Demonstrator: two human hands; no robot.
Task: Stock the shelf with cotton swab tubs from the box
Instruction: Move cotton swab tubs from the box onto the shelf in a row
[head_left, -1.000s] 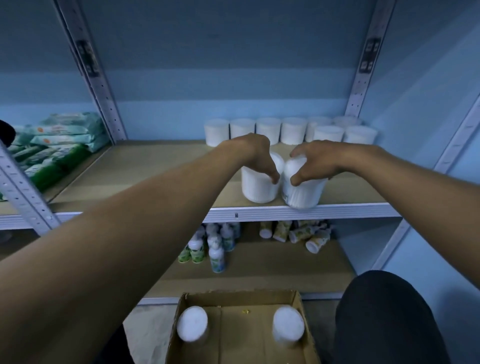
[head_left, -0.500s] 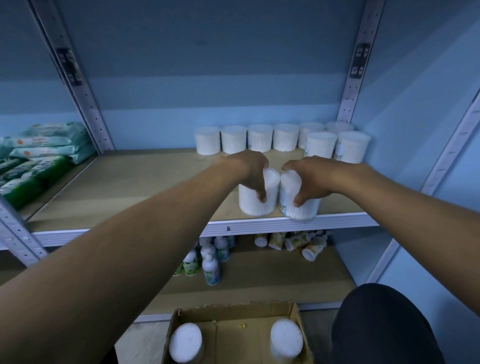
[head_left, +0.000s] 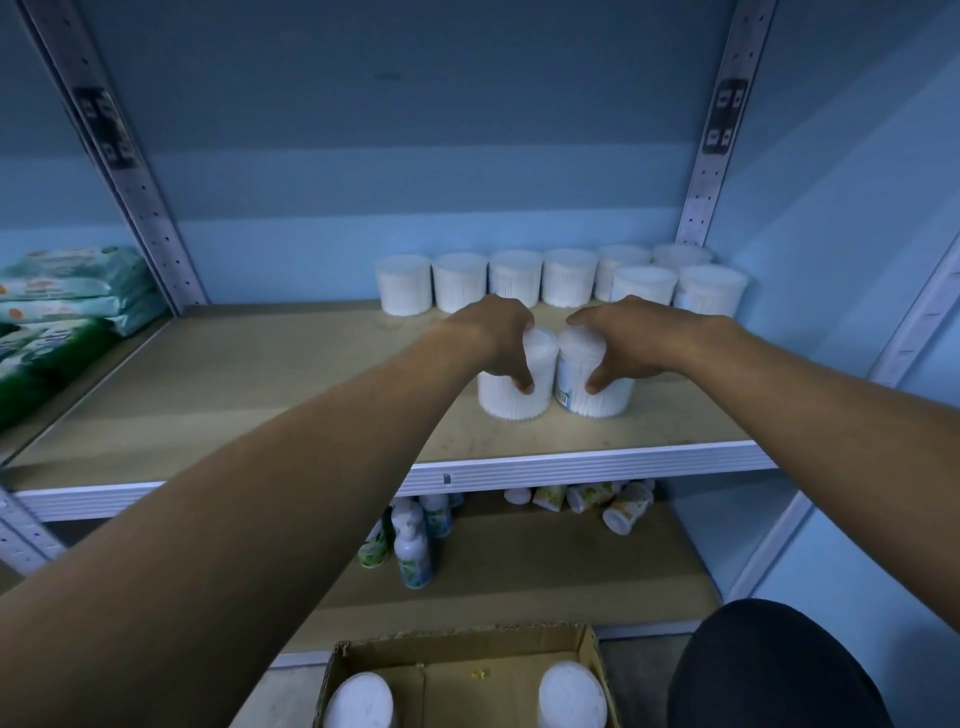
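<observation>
Your left hand (head_left: 496, 338) and right hand (head_left: 618, 338) each hold 1 cotton swab tub on the shelf (head_left: 291, 395). Next, let go and grab 2 more from the box (head_left: 467, 649).

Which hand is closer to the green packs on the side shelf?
The left hand. It grips a tub on the near side of the pair, toward the green packs. The right hand grips the other tub, farther from them.

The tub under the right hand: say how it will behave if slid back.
The tub looks stiff-walled plastic, so it probably slides without buckling. Packed with swabs, likely light. Standing flat on the shelf under the right hand, it seems unlikely to tip.
</observation>
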